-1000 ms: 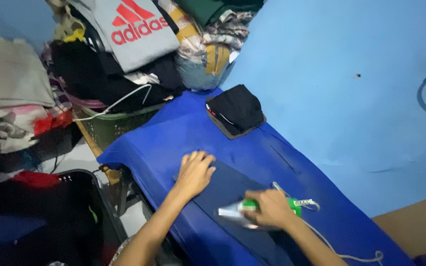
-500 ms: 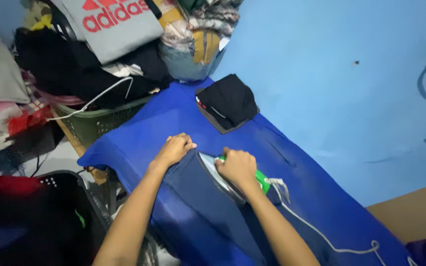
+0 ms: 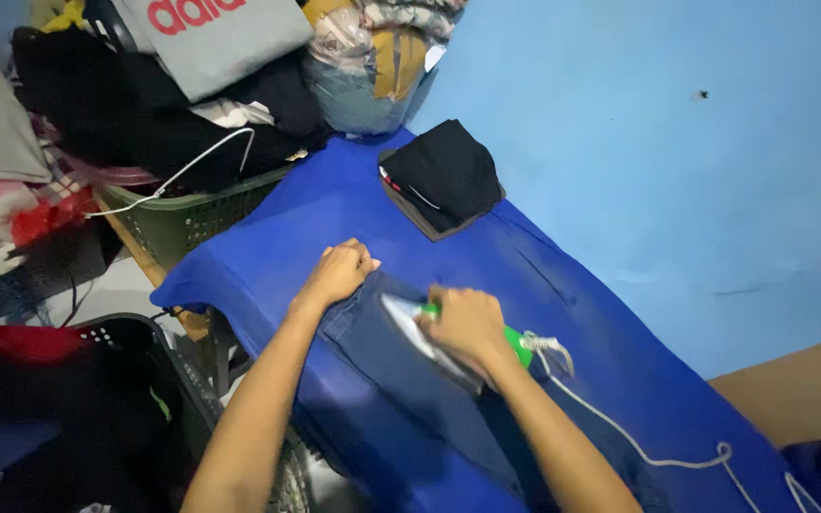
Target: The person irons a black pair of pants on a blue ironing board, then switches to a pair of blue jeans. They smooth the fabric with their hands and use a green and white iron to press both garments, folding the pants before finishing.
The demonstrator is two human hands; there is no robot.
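My right hand [image 3: 467, 326] grips the green handle of a clothes iron [image 3: 422, 334], whose silvery body rests on a dark blue garment [image 3: 401, 389]. That garment lies flat on an ironing surface covered in bright blue cloth [image 3: 277, 237]. My left hand [image 3: 339, 271] is closed in a fist on the garment's far edge, just left of the iron's tip. A white cord [image 3: 639, 446] trails from the iron's rear toward the lower right.
A folded black garment [image 3: 444, 176] lies at the board's far end. A green basket [image 3: 182, 214] heaped with clothes stands to the left, a black basket [image 3: 135, 380] below it. More piled clothing [image 3: 211, 38] sits at the top. A light blue wall [image 3: 677, 142] runs along the right.
The iron has slid forward along the garment toward the left hand. My left hand has gone from flat and spread to a closed fist at the garment's edge.
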